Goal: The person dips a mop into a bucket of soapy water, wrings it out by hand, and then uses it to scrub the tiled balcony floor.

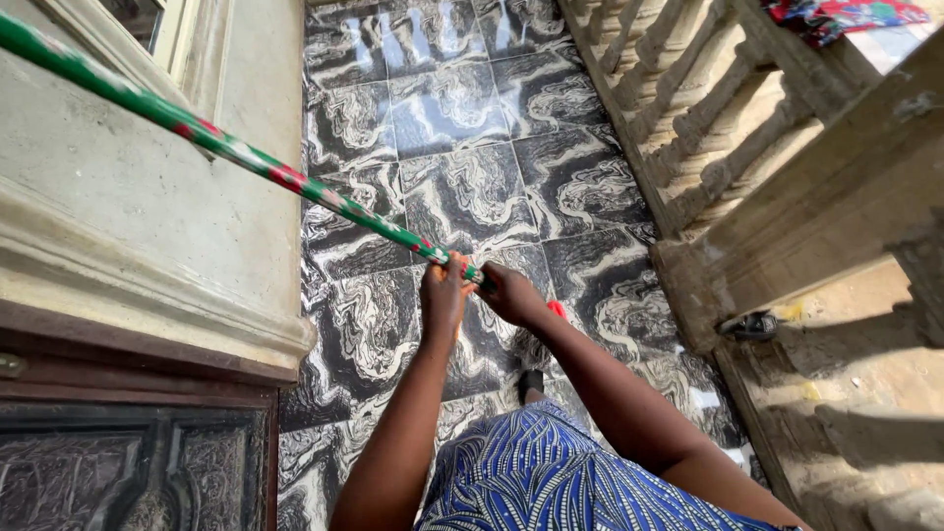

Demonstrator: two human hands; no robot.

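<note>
Head view, looking down at a tiled landing. Both hands are closed around one long stick, a thin pole wrapped in green with red and white patches. The left hand grips it from below-left, fingers curled over the shaft; the right hand grips just beside it, on the near end of the pole. The two hands sit almost touching each other, both clamped on the stick.

The stick runs from the hands up and away to the upper left, crossing in front of a pale plastered wall and leaving the picture at the top left corner. Its far end is out of view. A small red piece shows just past the right wrist; what it is cannot be told.

Below the hands: floor of glossy black tiles with white marbled swirls, catching bright reflections. The person wears a blue patterned garment, and one dark shoe shows on the tiles between the forearms.

Right side: a weathered concrete balustrade with turned balusters and a heavy rail. Lower left: a dark carved panel under a moulded ledge. Top right corner: a bit of bright multicoloured cloth.
</note>
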